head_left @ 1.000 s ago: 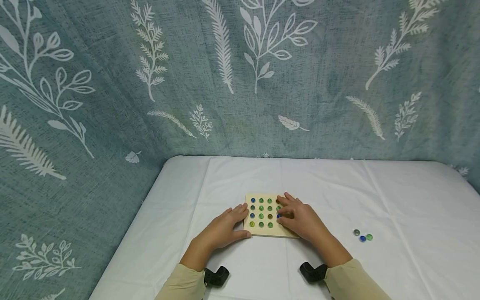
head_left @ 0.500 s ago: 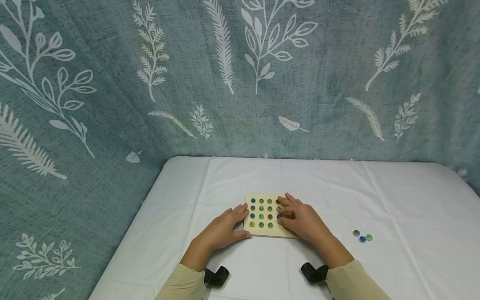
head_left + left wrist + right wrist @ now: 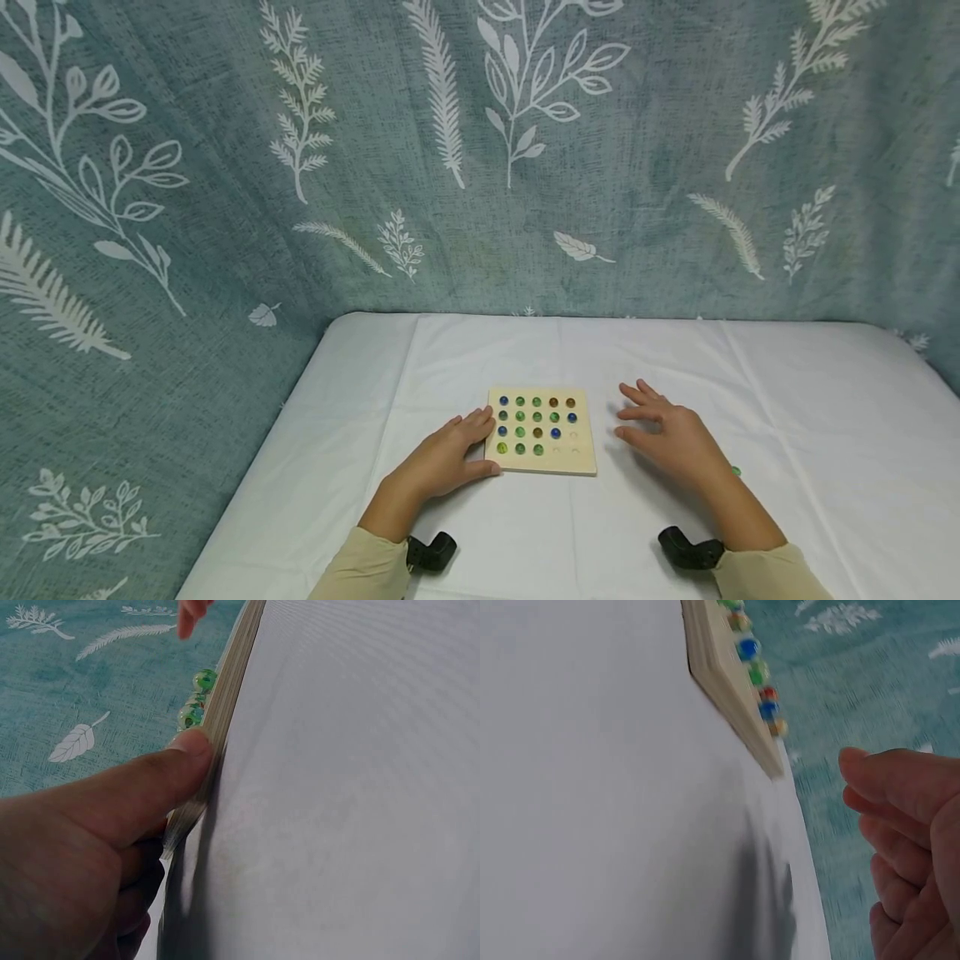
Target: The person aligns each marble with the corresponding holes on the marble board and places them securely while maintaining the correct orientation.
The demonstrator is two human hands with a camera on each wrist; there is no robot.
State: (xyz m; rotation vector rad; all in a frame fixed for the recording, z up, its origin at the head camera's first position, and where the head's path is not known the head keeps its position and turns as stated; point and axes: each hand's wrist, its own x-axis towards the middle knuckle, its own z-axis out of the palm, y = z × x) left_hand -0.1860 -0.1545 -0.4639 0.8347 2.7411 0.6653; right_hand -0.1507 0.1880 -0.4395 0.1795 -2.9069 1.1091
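A light wooden board [image 3: 540, 463] lies flat on the cloth, its hollows holding several glass marbles in blue, green and amber. Three hollows near its front right corner hold no marble. My left hand [image 3: 448, 454] rests against the board's left side, fingers on the edge and thumb at the front left corner; the left wrist view shows the thumb [image 3: 191, 746] pressed to the board's edge. Off the right side, above the cloth, is my right hand [image 3: 670, 437], fingers spread loosely and nothing between them. Past its wrist, a green marble [image 3: 736, 471] peeks out, partly hidden.
A white cloth [image 3: 645, 346] covers the table. Behind and to the left hangs a green-blue curtain [image 3: 480, 242] with white leaf patterns. Each wrist carries a black camera mount, one of them beside the left sleeve [image 3: 433, 552].
My right hand has let go of a blue marble in the board and moved right, away from it. The loose marbles at right are now mostly behind that arm. My left hand stays put.
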